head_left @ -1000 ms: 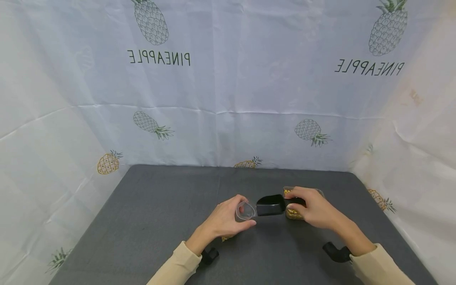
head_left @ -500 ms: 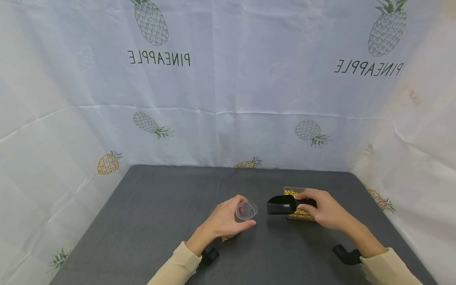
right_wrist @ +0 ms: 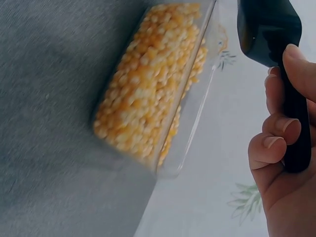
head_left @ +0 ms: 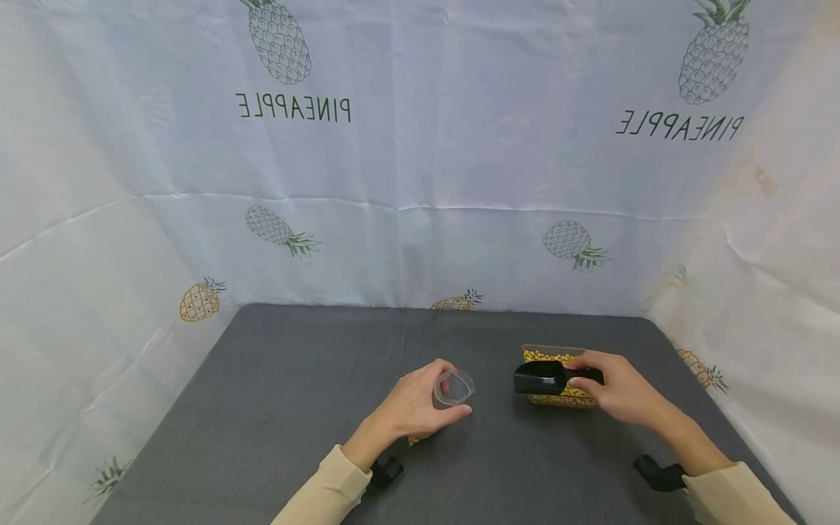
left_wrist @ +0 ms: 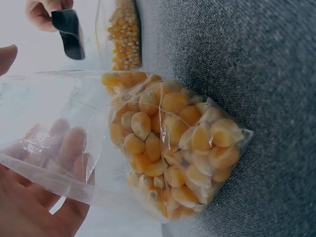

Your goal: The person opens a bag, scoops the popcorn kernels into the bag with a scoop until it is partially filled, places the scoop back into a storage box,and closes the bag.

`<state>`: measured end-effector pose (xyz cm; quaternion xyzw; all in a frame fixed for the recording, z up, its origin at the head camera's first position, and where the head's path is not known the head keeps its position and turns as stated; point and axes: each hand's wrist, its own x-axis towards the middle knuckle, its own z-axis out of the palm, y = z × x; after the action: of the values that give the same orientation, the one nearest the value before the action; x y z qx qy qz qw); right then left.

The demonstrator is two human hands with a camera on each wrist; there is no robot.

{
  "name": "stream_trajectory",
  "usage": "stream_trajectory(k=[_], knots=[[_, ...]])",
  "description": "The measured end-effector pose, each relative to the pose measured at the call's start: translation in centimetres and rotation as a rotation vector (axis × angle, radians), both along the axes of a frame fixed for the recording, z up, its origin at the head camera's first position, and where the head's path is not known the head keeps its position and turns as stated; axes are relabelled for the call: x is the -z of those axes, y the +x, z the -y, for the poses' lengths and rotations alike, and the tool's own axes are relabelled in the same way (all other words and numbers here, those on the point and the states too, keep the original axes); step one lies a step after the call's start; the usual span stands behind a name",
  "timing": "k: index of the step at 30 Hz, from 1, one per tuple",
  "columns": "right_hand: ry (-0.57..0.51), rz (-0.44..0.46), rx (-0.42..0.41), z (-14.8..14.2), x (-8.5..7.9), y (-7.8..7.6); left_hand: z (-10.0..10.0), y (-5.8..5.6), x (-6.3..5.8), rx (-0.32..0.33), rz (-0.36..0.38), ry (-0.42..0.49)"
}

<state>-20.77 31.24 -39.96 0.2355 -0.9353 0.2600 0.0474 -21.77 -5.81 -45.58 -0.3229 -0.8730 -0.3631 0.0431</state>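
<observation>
My left hand (head_left: 416,405) curls thumb and fingers round the mouth of a clear plastic bag (head_left: 454,389), keeping it spread. Corn kernels (left_wrist: 170,148) fill the lower part of this bag, whose bottom rests on the table. With my right hand (head_left: 617,386) I grip a black scoop (head_left: 539,378) by its handle, and no kernels show in its bowl. The scoop is above the front of a clear rectangular container (right_wrist: 190,133) that holds many corn kernels (right_wrist: 148,84). In the head view, the scoop and right hand cover part of the container.
A dark grey table (head_left: 315,379) lies under everything. White cloth (head_left: 420,160) printed with pineapples rises behind it and at both sides. Black straps or mounts (head_left: 386,472) sit at both wrists.
My right hand has moved rightward with the scoop, away from the bag and toward the container, uncovering more of its kernels. The left hand and bag have stayed in place.
</observation>
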Motion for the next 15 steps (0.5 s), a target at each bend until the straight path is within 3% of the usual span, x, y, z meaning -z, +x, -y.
stream_trajectory(k=[15], knots=[[0.009, 0.021, 0.063, -3.0, 1.0, -0.1, 0.0, 0.0, 0.0, -0.002, -0.002, 0.0]])
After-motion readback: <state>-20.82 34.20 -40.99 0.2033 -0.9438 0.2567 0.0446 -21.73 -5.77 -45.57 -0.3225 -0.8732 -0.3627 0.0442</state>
